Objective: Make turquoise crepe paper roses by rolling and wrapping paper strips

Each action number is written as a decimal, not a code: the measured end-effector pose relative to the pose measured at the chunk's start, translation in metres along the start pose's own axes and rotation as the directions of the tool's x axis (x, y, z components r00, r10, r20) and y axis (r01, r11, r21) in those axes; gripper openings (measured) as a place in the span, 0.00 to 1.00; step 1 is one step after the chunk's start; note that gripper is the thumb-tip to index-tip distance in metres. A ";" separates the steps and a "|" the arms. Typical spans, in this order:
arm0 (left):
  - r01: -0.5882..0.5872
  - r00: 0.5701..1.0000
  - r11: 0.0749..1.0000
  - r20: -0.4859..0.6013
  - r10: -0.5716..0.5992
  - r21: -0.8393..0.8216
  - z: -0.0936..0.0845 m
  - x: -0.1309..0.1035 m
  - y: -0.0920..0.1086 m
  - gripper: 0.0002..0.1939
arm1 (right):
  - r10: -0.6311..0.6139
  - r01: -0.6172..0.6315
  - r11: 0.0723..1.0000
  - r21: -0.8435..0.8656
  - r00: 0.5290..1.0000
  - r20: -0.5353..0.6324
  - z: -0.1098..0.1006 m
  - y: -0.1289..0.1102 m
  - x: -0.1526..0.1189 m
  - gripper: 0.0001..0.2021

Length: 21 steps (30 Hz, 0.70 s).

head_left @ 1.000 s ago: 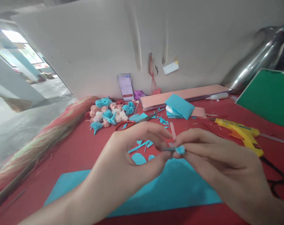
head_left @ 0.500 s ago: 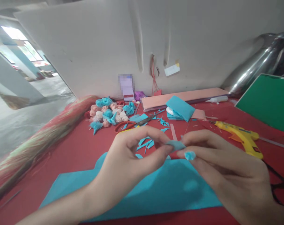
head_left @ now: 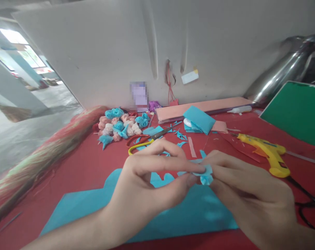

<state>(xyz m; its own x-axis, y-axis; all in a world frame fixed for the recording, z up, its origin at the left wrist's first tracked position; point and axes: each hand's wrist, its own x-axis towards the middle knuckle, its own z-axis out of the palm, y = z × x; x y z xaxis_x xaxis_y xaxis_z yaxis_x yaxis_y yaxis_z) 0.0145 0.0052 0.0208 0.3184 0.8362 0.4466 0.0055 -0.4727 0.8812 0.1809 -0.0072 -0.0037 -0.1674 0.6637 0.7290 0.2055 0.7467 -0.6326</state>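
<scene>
My left hand [head_left: 152,177] and my right hand [head_left: 246,191] meet above a large blue sheet [head_left: 100,205] on the red table [head_left: 95,159]. Between their fingertips they pinch a small rolled blue paper piece [head_left: 205,175], partly curled into a bud shape; a thin strip of it runs back toward my left thumb. Both hands grip the same piece. Just beyond the left fingers lie blue paper scraps [head_left: 179,135].
A pile of blue, pink and white paper roses [head_left: 119,125] lies at the back left. Red-and-yellow scissors [head_left: 144,140] lie behind my left hand. A yellow glue gun [head_left: 266,152] lies to the right, a green board [head_left: 298,111] beyond it. Folded blue paper [head_left: 199,119] and pink sheets [head_left: 206,104] rest by the wall.
The hands have dropped slightly toward me. The blue piece has been turned and rolled further between the fingertips, and its curled end now sits at my right fingertips.
</scene>
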 end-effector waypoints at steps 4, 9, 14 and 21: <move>0.014 1.000 1.000 -0.013 -0.014 -0.006 0.001 -0.002 -0.002 0.15 | 0.008 -0.008 1.000 0.004 1.000 -0.001 0.000 0.000 -0.003 0.08; 0.013 1.000 1.000 -0.019 -0.013 0.005 0.001 -0.005 0.000 0.14 | 0.042 -0.044 0.998 0.050 0.998 0.052 0.001 0.000 -0.002 0.06; 0.045 0.999 0.999 -0.029 -0.045 -0.010 0.003 -0.005 -0.001 0.12 | 0.075 -0.076 0.997 0.006 0.997 0.023 0.003 -0.002 -0.001 0.06; 0.084 0.996 0.996 -0.036 -0.085 -0.016 0.004 -0.004 -0.001 0.13 | 0.174 -0.174 0.982 0.069 0.985 0.009 0.006 0.001 -0.007 0.06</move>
<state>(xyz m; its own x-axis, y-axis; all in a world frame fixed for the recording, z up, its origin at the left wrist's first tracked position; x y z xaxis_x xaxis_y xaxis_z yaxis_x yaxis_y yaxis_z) 0.0170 0.0017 0.0178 0.2828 0.8827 0.3755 0.0169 -0.3959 0.9181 0.1766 -0.0109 -0.0110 -0.1373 0.7839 0.6055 0.1645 0.6209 -0.7665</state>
